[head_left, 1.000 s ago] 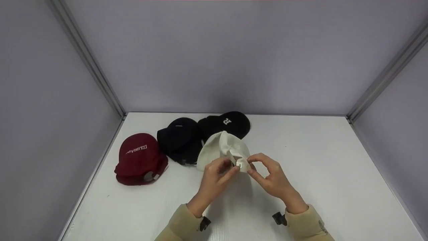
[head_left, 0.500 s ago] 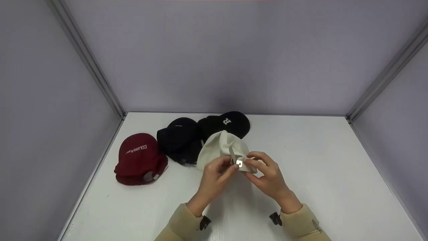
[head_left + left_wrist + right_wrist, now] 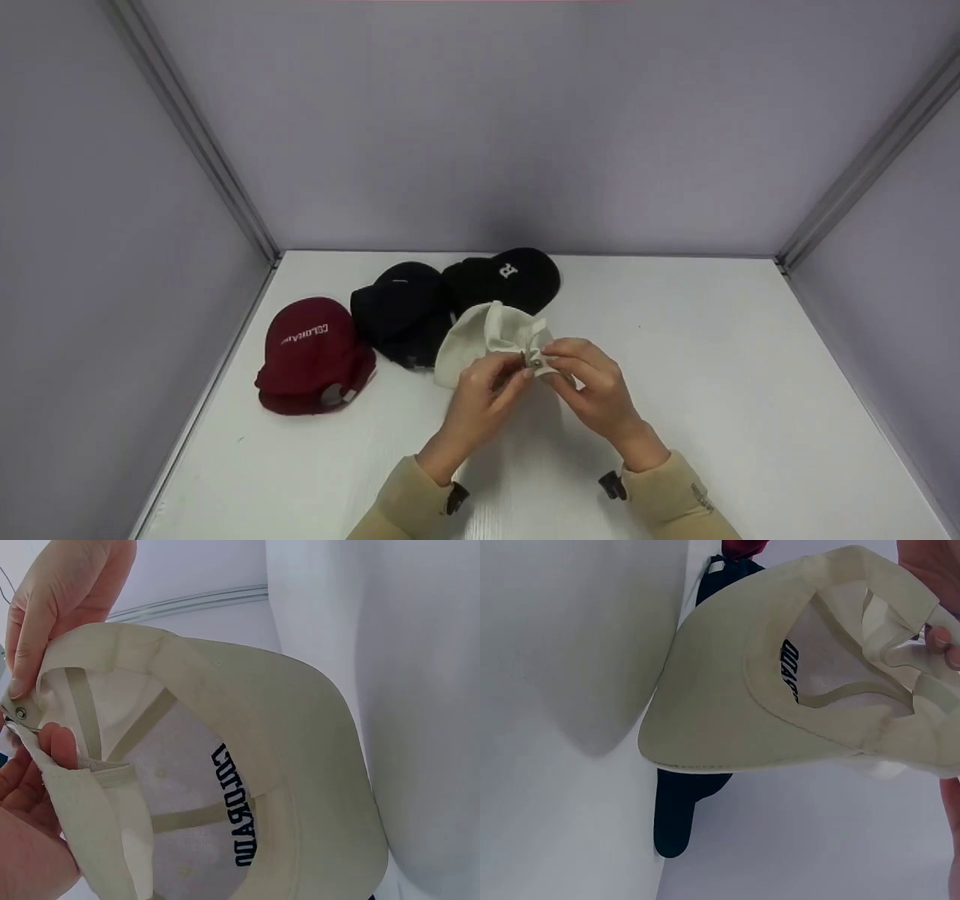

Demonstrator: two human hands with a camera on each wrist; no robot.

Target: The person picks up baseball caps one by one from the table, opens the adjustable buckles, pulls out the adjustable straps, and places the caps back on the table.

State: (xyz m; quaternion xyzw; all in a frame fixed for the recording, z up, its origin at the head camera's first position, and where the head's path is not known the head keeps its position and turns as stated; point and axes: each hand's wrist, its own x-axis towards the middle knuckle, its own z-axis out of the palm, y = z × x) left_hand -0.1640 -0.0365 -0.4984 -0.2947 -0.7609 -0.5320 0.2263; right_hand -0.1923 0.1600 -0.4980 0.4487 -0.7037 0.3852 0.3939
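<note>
A: Since half a second ago, the right hand (image 3: 596,386) has edged left, the cream cap (image 3: 465,349) has slipped slightly nearer and left, and a pale strap tip (image 3: 538,326) has come up above the metal fastener (image 3: 536,363).

B: And the left hand (image 3: 480,394)?

A: Barely shifted. In the head view it pinches the cap's back band from the left, thumb and forefinger at the fastener; the right hand pinches from the right. The strap tip points far, away from the person, and by my reading the right fingertips are nearer to it.

B: What's around the cap?

A: It's mid-table, near side of the dark cap (image 3: 397,315) and the black cap (image 3: 525,281). The red cap (image 3: 307,349) lies off to the left.

B: Left wrist view?

A: The cap's inside shows. Its long axis runs from the brim (image 3: 322,765), low by the table (image 3: 712,360), up to the band between the hands. The right fingers grip it beside the fastener.

B: Right wrist?

A: The left fingertips grip a strap (image 3: 911,656); the right fingertips are out of sight there. I'd judge any strap move turns on the small gap between those two pinches.
</note>
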